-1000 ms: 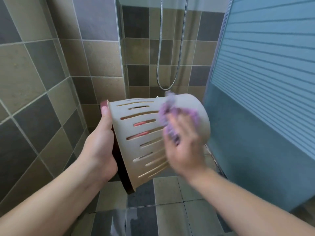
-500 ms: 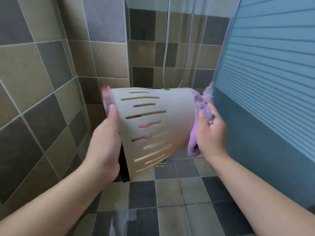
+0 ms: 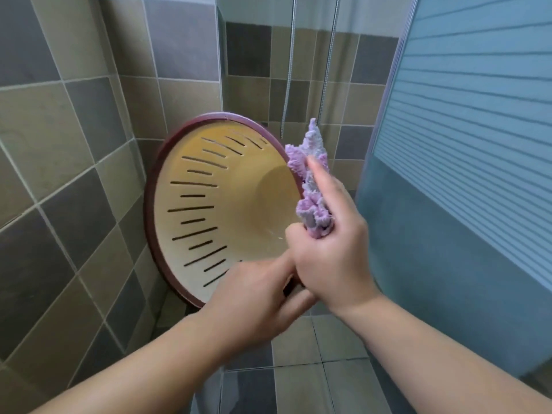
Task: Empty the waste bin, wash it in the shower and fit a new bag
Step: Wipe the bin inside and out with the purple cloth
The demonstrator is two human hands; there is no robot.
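Waste bin: cream plastic waste bin with slotted wall and maroon rim (image 3: 215,210), held in the air inside the tiled shower, tipped so its open mouth faces the camera; no bag and no rubbish inside.
Left hand: left hand (image 3: 254,297) grips the lower rim, fingers curled round the edge, carrying the bin.
Right hand: right hand (image 3: 331,252) holds a bunched lilac fluffy cloth (image 3: 310,186), fingers wrapped round its lower end with the index finger laid straight along it; the cloth sits at the right part of the rim.
Surroundings: shower hose (image 3: 288,70) hangs behind; frosted blue shower door (image 3: 466,130) stands at the right.
Step in hand: the washing, likely wiping rim and inside.
Next move: probably carrying the cloth into the bin's floor and slots while the left hand steadies or turns it; the new bag comes later.
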